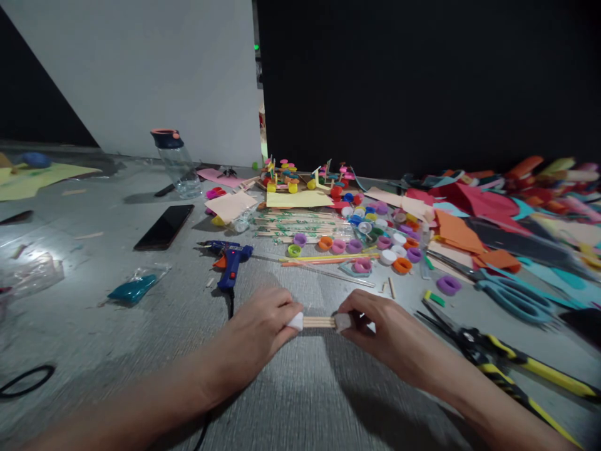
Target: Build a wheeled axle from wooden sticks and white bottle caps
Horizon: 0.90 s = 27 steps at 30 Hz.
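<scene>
Between my hands, low over the grey table, runs a short row of thin wooden sticks (319, 322) side by side. At its left end sits a small white piece (296, 321), pinched by my left hand (270, 319). A greyish-white piece (343, 322) caps the right end, gripped between the thumb and fingers of my right hand (375, 319). Both hands are closed, and fingers partly hide the end pieces. Just beyond my left hand lies a blue glue gun (231, 258), its cord running back under my left forearm.
Behind the hands are bottle caps (387, 257), bagged bamboo sticks (300, 224) and coloured paper (460, 232). Yellow-black pliers (488, 351) and blue scissors (514, 297) lie right. A phone (164, 227), a water bottle (177, 164) and a teal packet (134, 288) are left.
</scene>
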{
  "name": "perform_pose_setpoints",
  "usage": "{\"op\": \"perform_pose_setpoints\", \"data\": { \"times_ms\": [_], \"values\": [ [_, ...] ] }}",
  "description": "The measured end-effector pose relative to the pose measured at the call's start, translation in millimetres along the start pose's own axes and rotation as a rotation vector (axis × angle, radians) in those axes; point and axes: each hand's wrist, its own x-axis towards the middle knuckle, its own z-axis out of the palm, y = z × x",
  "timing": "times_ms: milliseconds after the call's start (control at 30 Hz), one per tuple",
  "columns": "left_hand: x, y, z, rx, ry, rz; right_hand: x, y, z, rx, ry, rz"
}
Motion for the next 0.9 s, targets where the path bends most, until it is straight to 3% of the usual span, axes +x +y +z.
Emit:
{"op": "perform_pose_setpoints", "data": {
  "times_ms": [600, 900],
  "values": [
    [0.4, 0.2, 4.6, 0.023, -0.007, -0.008, -1.0, 0.3, 1.0, -0.015, 0.003, 0.006],
    [1.8, -5.7, 7.3, 0.061, 0.045, 0.045, -1.1, -0.4, 3.2, -0.04, 0.005, 0.014]
  ]
}}
